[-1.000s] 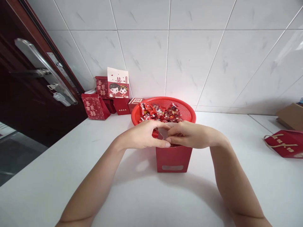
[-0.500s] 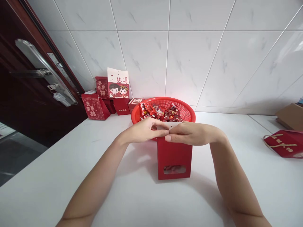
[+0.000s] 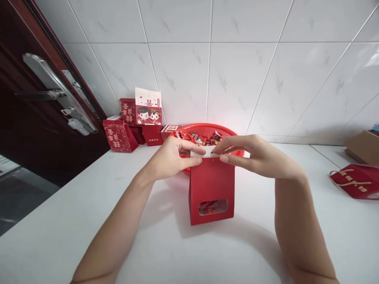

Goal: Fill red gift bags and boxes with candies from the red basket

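A tall red paper box (image 3: 212,181) stands upright on the white table, with an oval window low on its front and wrapped things showing inside. Its top edge is pinched between the thumb and fingers of my left hand (image 3: 169,158) at the left corner. My right hand (image 3: 255,154) grips the same top edge toward the right, thumb in front. A white strip with small dark holes shows between the two hands. Just behind the box is a red plastic basket (image 3: 237,136) of red-wrapped candies (image 3: 204,139), partly hidden by my hands.
Several red gift boxes (image 3: 120,136) stand at the back left by the tiled wall. A dark door with a metal handle (image 3: 59,92) is at the left. On the right lie a red box with a cord (image 3: 357,181) and a brown carton (image 3: 363,146).
My hands have moved apart along the box's top, uncovering more of the white strip. The box has shifted slightly left and turned a little.
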The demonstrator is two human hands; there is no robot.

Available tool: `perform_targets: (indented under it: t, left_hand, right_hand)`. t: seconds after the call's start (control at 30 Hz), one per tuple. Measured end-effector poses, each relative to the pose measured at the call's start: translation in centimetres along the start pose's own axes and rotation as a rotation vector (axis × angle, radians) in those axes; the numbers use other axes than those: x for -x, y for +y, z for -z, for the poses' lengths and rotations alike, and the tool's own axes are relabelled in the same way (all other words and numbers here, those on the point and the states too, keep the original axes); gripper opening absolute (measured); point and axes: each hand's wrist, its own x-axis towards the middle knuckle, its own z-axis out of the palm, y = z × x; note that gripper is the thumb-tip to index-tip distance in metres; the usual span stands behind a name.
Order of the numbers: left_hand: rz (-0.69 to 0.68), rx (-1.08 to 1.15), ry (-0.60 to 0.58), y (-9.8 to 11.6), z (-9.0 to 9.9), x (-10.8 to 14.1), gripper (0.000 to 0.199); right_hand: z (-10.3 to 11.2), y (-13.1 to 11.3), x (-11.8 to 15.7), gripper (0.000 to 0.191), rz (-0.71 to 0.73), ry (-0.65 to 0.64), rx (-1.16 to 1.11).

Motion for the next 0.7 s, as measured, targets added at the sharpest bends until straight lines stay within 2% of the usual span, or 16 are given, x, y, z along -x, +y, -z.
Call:
perform_targets:
  t: [0.07, 0.13, 0.23, 0.37, 0.43, 0.57, 0.63, 0.7]
  left_hand:
    - [0.012, 0.043, -0.008, -0.3, 0.2, -0.2, 0.025]
    - [0.011, 0.086, 0.041, -0.6, 0.5, -0.4, 0.024]
    - [-0.032, 0.147, 0.151, -1.0, 0.8, -0.8, 0.023]
    - [-0.087, 0.218, 0.24, -1.3, 0.6, -1.1, 0.023]
    - [-0.111, 0.239, 0.28, -1.3, 0.4, -1.0, 0.024]
    - [-0.156, 0.263, 0.319, -1.1, 0.2, -0.8, 0.028]
    - [-0.176, 0.264, 0.321, -1.1, 0.1, -0.7, 0.033]
    - [-0.187, 0.272, 0.319, -1.0, 0.0, -0.6, 0.043]
  right_hand:
    - [-0.2, 0.1, -0.1, 0.03, -0.01, 0.13, -0.018]
    - [-0.3, 0.4, -0.2, 0.034, -0.043, 0.242, -0.027]
    - [-0.2, 1.1, -0.4, 0.041, -0.122, 0.3, -0.051]
    - [0.0, 2.2, -0.6, 0.058, -0.201, 0.231, -0.173]
    - [0.0, 2.7, -0.9, 0.062, -0.201, 0.144, -0.284]
    - [-0.2, 3.6, -1.5, 0.049, -0.127, -0.077, -0.528]
    - [-0.4, 4.0, -1.7, 0.038, -0.111, -0.087, -0.587]
    - [-0.5, 4.2, -1.8, 0.028, -0.114, -0.044, -0.607]
